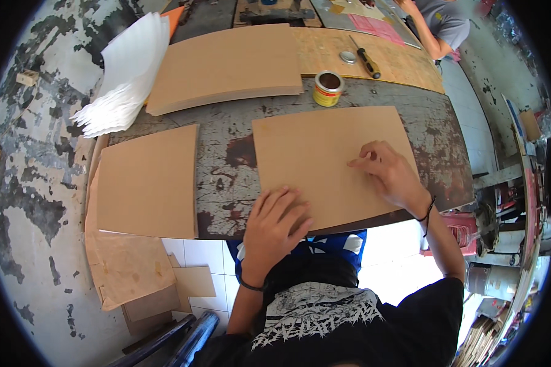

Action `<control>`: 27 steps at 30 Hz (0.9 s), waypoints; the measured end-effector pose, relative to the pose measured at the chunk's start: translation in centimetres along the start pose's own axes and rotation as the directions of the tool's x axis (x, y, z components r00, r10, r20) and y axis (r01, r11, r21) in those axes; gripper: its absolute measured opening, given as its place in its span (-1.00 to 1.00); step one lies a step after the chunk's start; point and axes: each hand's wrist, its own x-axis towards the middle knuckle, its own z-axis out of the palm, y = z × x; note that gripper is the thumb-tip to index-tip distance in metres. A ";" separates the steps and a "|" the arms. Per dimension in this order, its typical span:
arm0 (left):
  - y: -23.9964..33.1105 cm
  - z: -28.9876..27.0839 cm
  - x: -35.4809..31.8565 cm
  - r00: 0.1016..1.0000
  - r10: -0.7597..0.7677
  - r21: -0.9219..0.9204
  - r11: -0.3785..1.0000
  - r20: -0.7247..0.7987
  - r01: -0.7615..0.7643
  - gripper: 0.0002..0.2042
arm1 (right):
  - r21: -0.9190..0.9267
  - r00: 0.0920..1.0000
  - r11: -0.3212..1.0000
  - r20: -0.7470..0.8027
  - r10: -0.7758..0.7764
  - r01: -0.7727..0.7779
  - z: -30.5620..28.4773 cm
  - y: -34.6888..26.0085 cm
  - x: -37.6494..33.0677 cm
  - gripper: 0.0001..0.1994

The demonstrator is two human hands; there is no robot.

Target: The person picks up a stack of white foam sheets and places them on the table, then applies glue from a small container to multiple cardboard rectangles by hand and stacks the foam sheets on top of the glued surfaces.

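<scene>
A flat brown cardboard sheet point(324, 165) lies before me at the table's near edge. My left hand point(277, 223) rests at its near left corner, fingers spread and nothing in them. Over the sheet's right part is my right hand point(390, 174), its fingers loosely bent and apart, with nothing visible between them; its palm side is hidden. A black band circles each wrist. Left of the sheet lies a stack of similar brown boards point(147, 183), its left side reaching the table's edge. Beyond the sheet stands an opened yellow and red tin point(328, 89) with dark brown contents.
A thick stack of brown boards point(226, 67) lies at the back, beside fanned white sheets point(131, 73). A screwdriver point(368, 63) and a round metal lid point(348, 57) rest on a plywood board point(404, 67). Another person point(444, 24) is at far right. Red plastic stool point(459, 232) stands below right.
</scene>
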 end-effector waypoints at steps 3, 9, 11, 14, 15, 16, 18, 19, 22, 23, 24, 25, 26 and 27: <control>0.3 0.0 0.1 1.000 0.003 0.065 0.998 -0.007 -0.002 -0.76 | -0.155 1.000 0.988 -0.005 -0.028 0.026 1.3 -0.6 -0.8 -0.56; 0.0 0.0 -0.1 1.000 0.008 0.056 0.998 -0.009 -0.007 -0.77 | -0.353 0.997 0.934 -0.032 -0.066 0.051 1.8 -1.7 -1.6 -0.60; 0.1 0.1 -0.1 1.000 0.002 0.049 0.999 -0.012 -0.001 -0.77 | -0.399 0.999 0.916 -0.017 -0.050 0.040 2.1 -2.4 -2.0 -0.65; 0.2 0.1 0.0 1.000 -0.016 0.042 0.999 -0.023 0.017 -0.78 | -0.511 0.999 0.859 0.052 -0.011 0.036 2.4 -3.4 -1.9 -0.73; 0.3 0.1 0.0 0.999 -0.024 0.044 0.999 -0.032 0.025 -0.79 | -0.574 0.995 0.817 0.100 0.014 0.046 2.5 -3.6 -1.9 -0.77; 0.2 0.1 -0.1 0.999 -0.024 0.042 0.999 -0.036 0.026 -0.79 | -0.577 0.995 0.815 0.101 0.012 0.049 2.0 -3.5 -1.5 -0.77; 0.3 0.1 0.0 0.999 -0.011 0.043 0.999 -0.040 0.013 -0.80 | -0.264 0.979 0.956 0.186 -0.084 0.132 -0.1 -2.2 0.0 -0.82; 0.3 0.2 0.1 0.999 -0.006 0.048 0.999 -0.050 0.008 -0.80 | -0.271 0.980 0.953 0.179 -0.091 0.138 -1.3 -1.4 1.6 -0.82; 0.2 0.0 -0.1 0.998 -0.001 0.068 0.998 -0.060 0.005 -0.80 | 0.075 0.985 0.991 0.139 0.099 -0.110 -4.2 0.3 7.2 -0.72; 0.2 -0.1 0.0 0.999 -0.005 0.064 0.998 -0.054 0.008 -0.81 | 0.014 0.993 0.997 -0.097 0.072 -0.071 -4.3 0.9 8.8 -0.73; 0.2 -0.1 0.1 0.999 -0.009 0.061 0.998 -0.047 0.012 -0.81 | -0.052 0.945 0.998 -0.325 0.025 -0.044 -4.2 1.8 10.1 -0.75; 0.1 0.2 0.2 0.999 0.001 0.057 0.998 -0.051 0.001 -0.82 | -0.071 0.940 0.996 -0.340 0.019 -0.046 -3.9 3.1 10.9 -0.75; 0.2 0.3 0.3 0.998 0.022 0.061 0.998 -0.065 -0.018 -0.82 | -0.158 0.960 0.987 -0.278 -0.028 -0.017 -3.3 4.6 11.7 -0.72; 0.2 0.3 0.4 0.997 0.016 0.052 0.999 -0.070 -0.013 -0.82 | -0.243 0.975 0.970 -0.210 -0.071 0.019 -2.9 5.8 12.5 -0.68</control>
